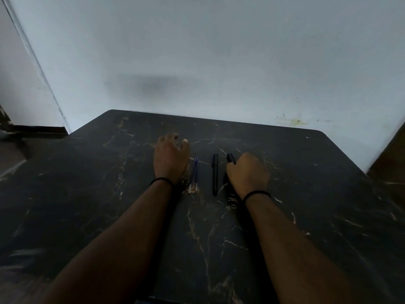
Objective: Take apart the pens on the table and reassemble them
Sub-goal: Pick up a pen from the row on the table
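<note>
Two blue refills (194,174) beside left hand (171,157), right hand (248,174) gripping black pen (230,158)

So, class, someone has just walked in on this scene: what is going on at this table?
A person sits at a dark marble-patterned table with pen parts laid out. The right hand is curled around a black pen piece, only its far end showing. The left hand rests open on the table, holding nothing. Between the hands lie two blue refills side by side and a black barrel. The pens appear to be apart, not yet reassembled.
</note>
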